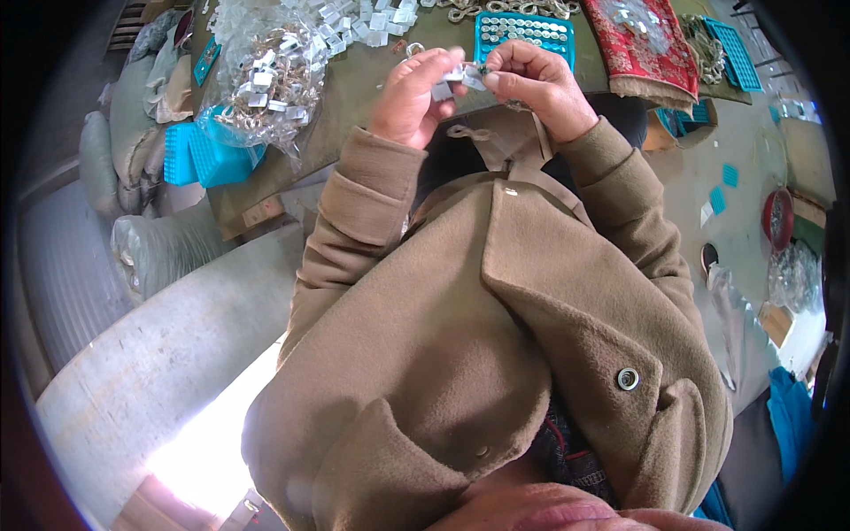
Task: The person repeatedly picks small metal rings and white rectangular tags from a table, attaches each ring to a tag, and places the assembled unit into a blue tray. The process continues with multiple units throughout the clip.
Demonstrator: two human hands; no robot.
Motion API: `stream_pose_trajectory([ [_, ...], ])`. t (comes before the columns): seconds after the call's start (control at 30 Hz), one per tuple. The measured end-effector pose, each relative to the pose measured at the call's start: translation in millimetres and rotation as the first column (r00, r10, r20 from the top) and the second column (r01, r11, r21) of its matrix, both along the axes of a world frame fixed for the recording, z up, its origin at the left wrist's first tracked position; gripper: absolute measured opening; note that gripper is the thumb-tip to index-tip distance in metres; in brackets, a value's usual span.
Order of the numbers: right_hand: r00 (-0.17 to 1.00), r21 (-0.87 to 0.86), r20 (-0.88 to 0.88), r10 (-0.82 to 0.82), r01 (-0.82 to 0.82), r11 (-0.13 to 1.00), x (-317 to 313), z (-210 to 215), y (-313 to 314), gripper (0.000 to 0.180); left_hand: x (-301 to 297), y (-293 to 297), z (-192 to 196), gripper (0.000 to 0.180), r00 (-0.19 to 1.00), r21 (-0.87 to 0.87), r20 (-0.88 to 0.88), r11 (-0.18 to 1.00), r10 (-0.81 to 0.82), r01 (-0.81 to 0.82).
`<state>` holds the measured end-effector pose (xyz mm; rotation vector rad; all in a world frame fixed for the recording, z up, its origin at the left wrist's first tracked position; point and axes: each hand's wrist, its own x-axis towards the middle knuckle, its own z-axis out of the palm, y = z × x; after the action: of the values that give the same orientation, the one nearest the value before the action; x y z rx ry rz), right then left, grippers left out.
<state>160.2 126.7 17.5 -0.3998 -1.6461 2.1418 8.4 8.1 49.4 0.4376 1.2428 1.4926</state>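
Observation:
Both hands meet above the near edge of the table. My left hand (pixel 414 99) is closed on a small whitish clear plastic piece (pixel 443 90), its thumb and fingers bent around it. Beside it, my right hand (pixel 538 87) pinches a small dark-tipped part (pixel 482 71) close to the plastic piece; the fingers partly hide it, and its kind cannot be made out. A blue tray (pixel 567 55) with rows of round silvery pieces lies just beyond my right hand. Left of my left hand sits a clear plastic bag (pixel 282 93) with cord-like strands and small white blocks.
Many clear plastic blocks (pixel 376 26) are heaped at the far left. Blue baskets (pixel 212 152) stand at the left table edge. A red patterned cloth (pixel 645 53) lies right, with corded strands (pixel 704 55) and another blue tray (pixel 733 55) beyond. A red bowl (pixel 777 219) stands farther right.

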Motion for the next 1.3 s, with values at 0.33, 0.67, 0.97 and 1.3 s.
stream_pose_trajectory([
  [0.33, 0.986, -0.386, -0.007, -0.166, 0.151, 0.91, -9, -15, -14, 0.006, 19, -1, -25, 0.025, 0.977, 0.121, -0.186, 0.99, 0.101, -0.079],
  [0.67, 0.987, -0.355, 0.005, -0.162, 0.153, 0.922, -13, -13, -20, 0.008, 21, 3, -32, 0.028, 0.898, 0.204, -0.346, 0.956, 0.27, -0.209],
  [0.97, 0.963, -0.16, 0.071, -0.258, 0.267, 0.95, -15, -17, -19, 0.012, 26, 6, -33, 0.029, 0.723, 0.204, -0.662, 0.975, 0.201, -0.084],
  [1.3, 0.986, -0.079, 0.075, -0.148, 0.154, 0.985, -7, -3, -19, 0.03, 17, 2, -25, 0.024, 0.835, 0.03, -0.53, 0.988, 0.147, -0.154],
])
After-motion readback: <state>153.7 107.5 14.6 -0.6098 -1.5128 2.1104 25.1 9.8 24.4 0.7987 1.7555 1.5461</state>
